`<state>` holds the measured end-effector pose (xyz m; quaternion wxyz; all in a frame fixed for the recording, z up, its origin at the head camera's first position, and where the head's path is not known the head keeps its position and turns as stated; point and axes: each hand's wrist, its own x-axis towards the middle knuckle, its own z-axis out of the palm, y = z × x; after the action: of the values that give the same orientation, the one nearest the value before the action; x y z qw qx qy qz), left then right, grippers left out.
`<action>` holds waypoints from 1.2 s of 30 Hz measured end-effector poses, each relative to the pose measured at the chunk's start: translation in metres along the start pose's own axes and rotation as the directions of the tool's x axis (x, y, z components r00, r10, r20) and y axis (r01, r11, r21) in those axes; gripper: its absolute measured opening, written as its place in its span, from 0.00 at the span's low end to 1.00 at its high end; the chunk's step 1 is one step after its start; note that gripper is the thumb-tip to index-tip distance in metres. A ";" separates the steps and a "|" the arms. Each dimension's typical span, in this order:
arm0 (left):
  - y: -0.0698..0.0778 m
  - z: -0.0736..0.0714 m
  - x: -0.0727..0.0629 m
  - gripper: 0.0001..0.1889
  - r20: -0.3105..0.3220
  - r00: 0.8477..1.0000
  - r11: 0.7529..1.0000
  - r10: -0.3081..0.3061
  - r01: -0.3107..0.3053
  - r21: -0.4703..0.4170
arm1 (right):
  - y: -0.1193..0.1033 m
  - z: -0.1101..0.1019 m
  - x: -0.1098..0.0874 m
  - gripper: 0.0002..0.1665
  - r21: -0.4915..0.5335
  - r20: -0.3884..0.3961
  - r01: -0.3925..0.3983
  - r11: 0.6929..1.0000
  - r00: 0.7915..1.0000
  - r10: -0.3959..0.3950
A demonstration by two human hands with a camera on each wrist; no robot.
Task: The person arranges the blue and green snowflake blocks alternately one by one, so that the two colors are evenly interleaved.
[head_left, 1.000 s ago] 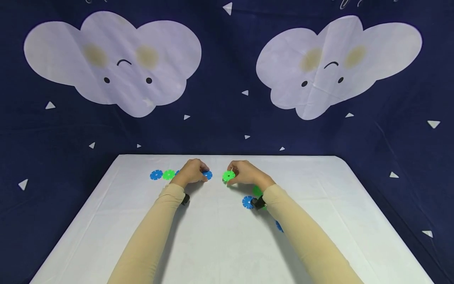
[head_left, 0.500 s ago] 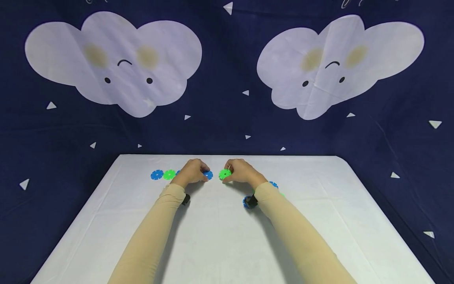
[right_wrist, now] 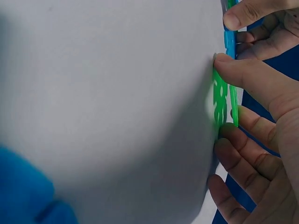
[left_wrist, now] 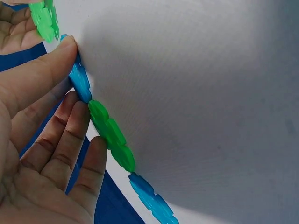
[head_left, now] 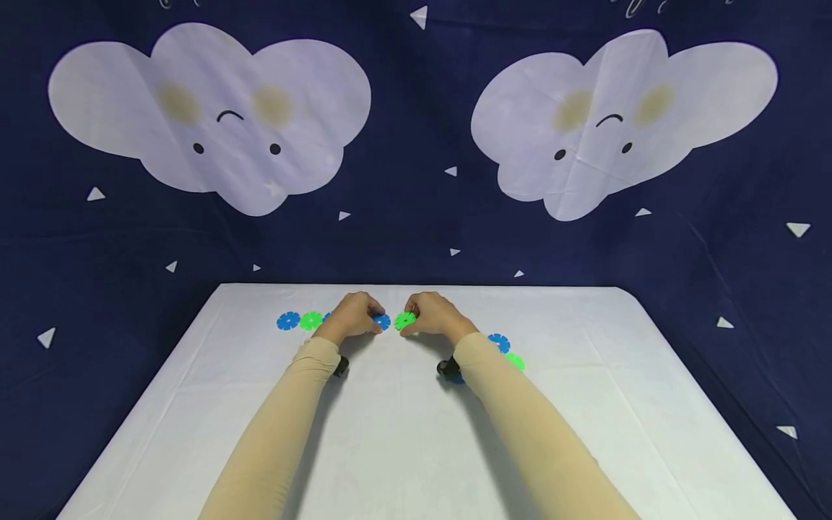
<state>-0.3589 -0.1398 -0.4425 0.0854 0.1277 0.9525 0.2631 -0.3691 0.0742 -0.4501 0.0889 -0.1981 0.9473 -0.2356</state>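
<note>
In the head view, my left hand (head_left: pixel 351 315) is at the far side of the table and pinches a blue notched plastic disc (head_left: pixel 384 322). The left wrist view shows its thumb on that blue disc (left_wrist: pixel 80 80). A green disc (left_wrist: pixel 111 134) and another blue disc (left_wrist: pixel 153 198) continue in a line from it. Facing it from the right, my right hand (head_left: pixel 437 315) pinches a green notched disc (head_left: pixel 405 321) by its edges. A small gap separates this green disc from the held blue one. Left of my left hand lie a blue disc (head_left: pixel 288 321) and a green disc (head_left: pixel 311 321).
The white-covered table (head_left: pixel 403 433) ends at a dark blue cloth (head_left: pixel 416 231) with printed clouds. Beyond my right wrist lie a blue disc (head_left: pixel 499 343) and a green disc (head_left: pixel 515 360). A wrist camera (head_left: pixel 450 367) partly hides another blue disc.
My right hand has moved left with the green disc, closer to the blue one. Its sleeve now uncovers discs at the right and covers others. The left hand stays in place.
</note>
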 end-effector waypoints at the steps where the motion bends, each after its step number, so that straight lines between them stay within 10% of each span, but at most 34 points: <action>1: 0.000 0.000 0.000 0.21 0.001 1.000 1.000 0.001 -0.001 0.001 | -0.001 0.000 0.000 0.30 -0.003 0.000 0.000 1.000 1.000 0.000; 36: -0.005 0.000 0.002 0.21 0.010 1.000 1.000 0.019 -0.019 -0.008 | -0.033 -0.004 0.001 0.28 -0.090 0.019 -0.174 0.981 0.984 0.177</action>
<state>-0.3615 -0.1433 -0.4457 0.0883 0.1378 0.9497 0.2669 -0.3605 0.0487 -0.4310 0.1130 -0.1207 0.9692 -0.1823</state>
